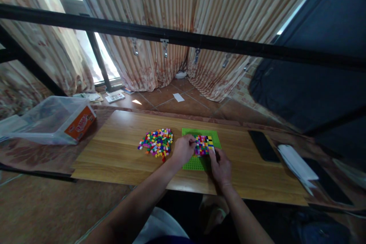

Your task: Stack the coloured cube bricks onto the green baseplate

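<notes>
A green baseplate [213, 137] lies on a wooden table [120, 152], with a patch of small coloured bricks [204, 144] built on its middle. To its left sits a loose pile of coloured bricks [157, 142]. My left hand [183, 149] rests at the plate's left edge, fingers pinched together at the patch; what they hold is too small to make out. My right hand [220, 167] lies on the plate's lower right part, fingers curled and pressed down beside the patch.
A clear plastic box with an orange label [51, 120] stands at the table's left. A dark phone [263, 145] and a white paper [297, 164] lie at the right. A black bar [183, 40] crosses in front of striped curtains.
</notes>
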Demonstrator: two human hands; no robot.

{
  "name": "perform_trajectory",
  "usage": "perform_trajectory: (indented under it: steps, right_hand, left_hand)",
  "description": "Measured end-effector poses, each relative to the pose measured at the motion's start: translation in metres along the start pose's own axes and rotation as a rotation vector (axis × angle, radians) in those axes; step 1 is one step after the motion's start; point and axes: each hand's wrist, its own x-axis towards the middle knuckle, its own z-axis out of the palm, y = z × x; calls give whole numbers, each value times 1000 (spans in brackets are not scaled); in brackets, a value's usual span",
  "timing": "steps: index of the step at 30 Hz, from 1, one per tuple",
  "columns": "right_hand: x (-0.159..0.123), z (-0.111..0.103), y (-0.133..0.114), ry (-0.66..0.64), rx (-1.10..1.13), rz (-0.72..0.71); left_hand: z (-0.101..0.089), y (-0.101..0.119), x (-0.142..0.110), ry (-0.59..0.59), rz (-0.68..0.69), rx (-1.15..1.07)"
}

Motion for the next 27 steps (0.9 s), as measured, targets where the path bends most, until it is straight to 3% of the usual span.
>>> perform_trajectory:
  steps: [9, 19, 27]
  right_hand:
    - [0, 1, 2, -1, -1, -8]
    - [0, 1, 3, -6, -4, -8]
    - [0, 0, 0, 1, -20, -22]
  left_hand:
    - [7, -17, 8, -26, -80, -347]
    - [15, -33, 13, -26, -53, -395]
    - [19, -35, 13, -4, -113, -364]
